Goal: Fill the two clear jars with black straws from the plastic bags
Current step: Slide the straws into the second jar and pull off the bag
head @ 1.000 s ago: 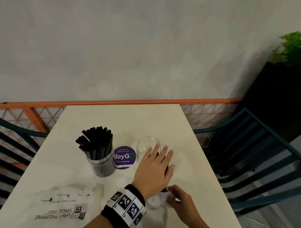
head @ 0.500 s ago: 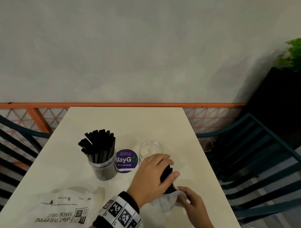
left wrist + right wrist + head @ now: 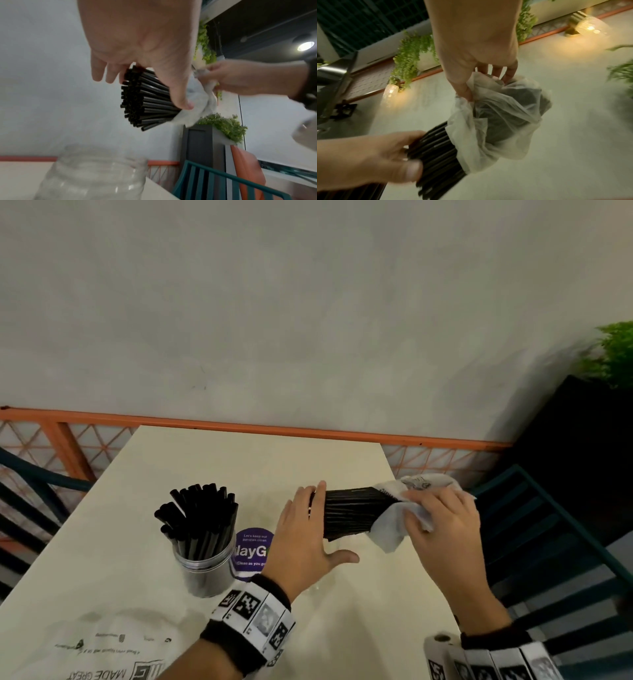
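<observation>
I hold the bundle of black straws (image 3: 346,513) level in the air at the centre right of the head view, its long axis running left to right, the bare ends toward my left hand (image 3: 305,537) and the far ends still inside the thin plastic bag (image 3: 400,518). My left hand is flattened against the bare ends, fingers straight, thumb out under the bundle; my right hand (image 3: 442,525) is clenched around the bag and the straws in it. The empty clear jar (image 3: 92,175) stands on the table (image 3: 260,460) right below my left hand, so I judge that hand the nearer one to tip the bundle upright and down into it. At centre left the other jar (image 3: 205,570) is already packed with straws. A purple round sticker (image 3: 251,549) reads "Clean as you go"; the flat bag (image 3: 102,655) at lower left reads "MADE GREAT", upside down.
</observation>
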